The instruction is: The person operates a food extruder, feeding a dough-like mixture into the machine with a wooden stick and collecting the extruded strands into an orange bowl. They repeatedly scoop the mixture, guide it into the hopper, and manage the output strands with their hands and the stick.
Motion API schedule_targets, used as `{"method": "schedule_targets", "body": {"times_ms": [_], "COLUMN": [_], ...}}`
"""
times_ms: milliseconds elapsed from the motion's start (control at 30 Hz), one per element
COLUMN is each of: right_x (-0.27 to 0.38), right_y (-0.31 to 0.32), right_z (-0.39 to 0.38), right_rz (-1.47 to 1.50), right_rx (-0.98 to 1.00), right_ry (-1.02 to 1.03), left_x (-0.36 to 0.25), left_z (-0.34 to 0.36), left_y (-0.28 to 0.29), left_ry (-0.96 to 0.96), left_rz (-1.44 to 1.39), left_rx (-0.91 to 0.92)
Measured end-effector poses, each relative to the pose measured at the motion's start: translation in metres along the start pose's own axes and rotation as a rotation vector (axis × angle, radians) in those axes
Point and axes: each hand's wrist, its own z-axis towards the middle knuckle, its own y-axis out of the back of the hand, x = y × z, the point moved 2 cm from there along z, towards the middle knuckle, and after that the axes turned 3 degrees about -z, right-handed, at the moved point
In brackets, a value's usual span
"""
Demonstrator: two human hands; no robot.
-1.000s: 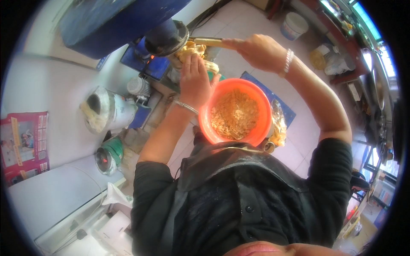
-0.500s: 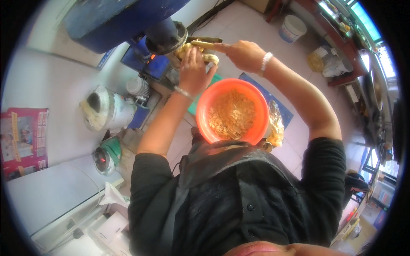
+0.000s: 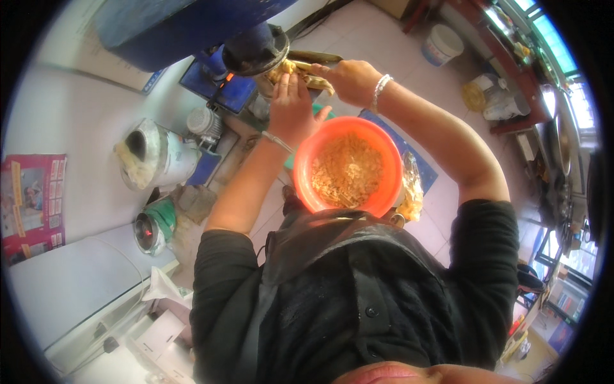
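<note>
Orange bowl (image 3: 393, 178), close quarters

Right hand (image 3: 355, 83): fingers clamped on a stick (image 3: 304, 65); left hand (image 3: 291, 118): fingers together against yellow pieces (image 3: 288, 68) beside the machine (image 3: 185, 32), grip unclear; so near, a slipping stick could strike them

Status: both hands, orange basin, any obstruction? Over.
Left hand on yellow pieces; right hand gripping stick. Orange basin holding broken bits. Dark machine outlet close by left hand.
</note>
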Motion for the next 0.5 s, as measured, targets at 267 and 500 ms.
{"method": "schedule_targets", "body": {"times_ms": [267,500], "right_x": [-0.016,-0.002], "right_y": [0.039,0.011], "right_z": [-0.049,-0.035], "right_rz": [0.099,0.042], "right_rx": [-0.053,-0.058], "right_ry": [-0.1,0.04], "left_x": [0.003,0.003], "left_z": [-0.006,0.0], "left_y": [0.024,0.01], "left_ry": [-0.004,-0.007], "left_rz": [0.025,-0.04], "left_rx": [-0.027,-0.011]}}
